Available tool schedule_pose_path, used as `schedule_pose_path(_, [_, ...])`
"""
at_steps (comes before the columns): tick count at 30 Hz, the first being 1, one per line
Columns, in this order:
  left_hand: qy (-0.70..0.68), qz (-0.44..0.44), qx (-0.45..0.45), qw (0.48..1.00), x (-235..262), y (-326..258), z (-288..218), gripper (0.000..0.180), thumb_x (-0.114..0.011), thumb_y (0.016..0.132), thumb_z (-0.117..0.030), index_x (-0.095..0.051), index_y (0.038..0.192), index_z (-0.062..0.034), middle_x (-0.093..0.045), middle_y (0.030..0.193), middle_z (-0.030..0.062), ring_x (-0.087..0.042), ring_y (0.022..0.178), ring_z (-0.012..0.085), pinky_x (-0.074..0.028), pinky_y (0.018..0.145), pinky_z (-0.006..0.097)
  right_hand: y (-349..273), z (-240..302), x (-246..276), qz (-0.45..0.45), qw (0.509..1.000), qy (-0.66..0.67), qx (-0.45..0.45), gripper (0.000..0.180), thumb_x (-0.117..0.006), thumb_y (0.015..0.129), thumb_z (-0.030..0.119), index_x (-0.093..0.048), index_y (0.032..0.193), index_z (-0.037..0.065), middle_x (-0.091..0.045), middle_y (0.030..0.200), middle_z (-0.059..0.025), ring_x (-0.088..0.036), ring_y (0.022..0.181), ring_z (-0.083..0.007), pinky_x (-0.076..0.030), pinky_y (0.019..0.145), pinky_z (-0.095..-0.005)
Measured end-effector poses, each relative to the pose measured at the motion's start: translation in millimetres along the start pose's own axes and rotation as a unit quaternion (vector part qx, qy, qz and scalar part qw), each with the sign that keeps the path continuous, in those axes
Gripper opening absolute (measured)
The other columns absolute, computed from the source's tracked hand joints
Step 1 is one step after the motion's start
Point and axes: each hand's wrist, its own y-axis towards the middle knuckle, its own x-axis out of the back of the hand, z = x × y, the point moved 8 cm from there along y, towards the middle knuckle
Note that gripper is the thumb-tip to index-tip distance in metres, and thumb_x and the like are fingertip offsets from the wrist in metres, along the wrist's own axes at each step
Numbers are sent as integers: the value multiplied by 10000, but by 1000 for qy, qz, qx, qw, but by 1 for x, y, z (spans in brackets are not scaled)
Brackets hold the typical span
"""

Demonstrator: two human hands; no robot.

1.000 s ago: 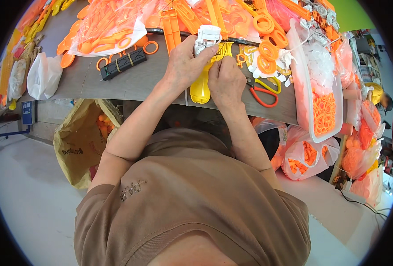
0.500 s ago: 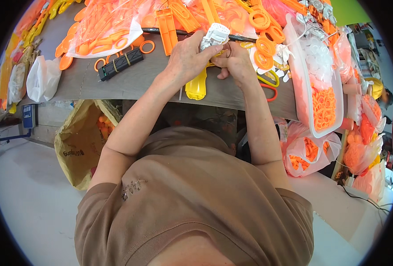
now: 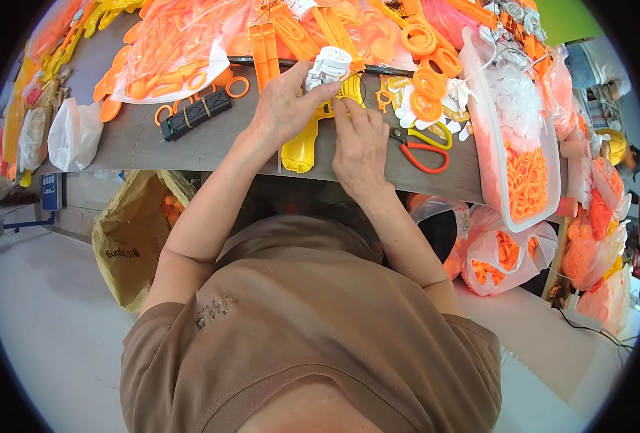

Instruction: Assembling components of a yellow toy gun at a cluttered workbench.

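Observation:
My left hand (image 3: 282, 108) is closed around a white round geared plastic unit (image 3: 328, 66), its thumb lying across the lower side. Under and beside this unit is a yellow plastic shell (image 3: 300, 148), whose long end points toward me over the tabletop. My right hand (image 3: 362, 144) is at the shell's right side, its bent fingers pressed together with the tips on the yellow plastic; its thumb is hidden. An orange frame piece (image 3: 264, 54) lies just beyond my left hand. To the right of my right hand rest scissors (image 3: 426, 157) with red and yellow handles.
A black block (image 3: 196, 115) with a band lies to the left. Orange pieces in a clear bag (image 3: 179, 54) fill the back. At the right stands a clear bin (image 3: 511, 209) of orange and white parts. Below the table edge are a brown sack (image 3: 121, 238) and a plastic bag (image 3: 511, 270).
My right hand has moved left and toward me, away from the thin dark wire, onto the yellow shell. My left hand has shifted slightly left with the white unit. The scissors now show more fully.

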Motion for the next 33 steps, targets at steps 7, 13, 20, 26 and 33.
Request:
schedule_pose_path(7, [36, 1, -13, 999, -1, -9, -6, 421, -643, 830, -375, -582, 1069, -33, -608, 695, 133, -594, 627, 245, -456, 593, 349, 1, 0, -11, 63, 997, 32, 15, 440, -533, 743, -8, -537, 1182, -37, -547, 1140, -131, -498, 989, -272, -371, 825, -379])
schedule_pose_path(13, [51, 10, -12, 999, 4, -5, -4, 425, -646, 829, -379, -581, 1057, -27, -599, 685, 136, -591, 617, 245, -449, 575, 360, 5, -7, -1, 29, 991, 123, 36, 406, -572, 737, -4, -550, 1142, -34, -550, 1116, -135, -505, 963, -289, -380, 811, -381])
schedule_pose_path(20, [40, 5, -2, 999, 6, -3, -1, 460, -643, 828, -390, -573, 1079, -11, -593, 683, 140, -579, 609, 245, -442, 570, 364, 7, -16, 8, 13, 999, 38, 27, 177, -634, 766, 76, -624, 939, 37, -587, 972, -80, -522, 921, -257, -380, 795, -373])
schedule_pose_path(26, [52, 16, -8, 999, 5, -4, -2, 474, -639, 828, -402, -574, 1095, -16, -621, 737, 147, -599, 650, 251, -455, 604, 364, 22, 1, -5, 70, 995, -3, 64, 271, -686, 744, 190, -617, 958, 38, -597, 956, -58, -524, 930, -239, -358, 820, -377])
schedule_pose_path(33, [40, 31, 8, 999, 9, -5, -10, 453, -675, 804, -375, -584, 1104, -47, -656, 839, 158, -644, 778, 272, -489, 680, 355, 24, -15, 7, 32, 993, 83, 74, 335, -697, 759, 203, -582, 1013, 18, -599, 972, -98, -549, 915, -255, -399, 812, -373])
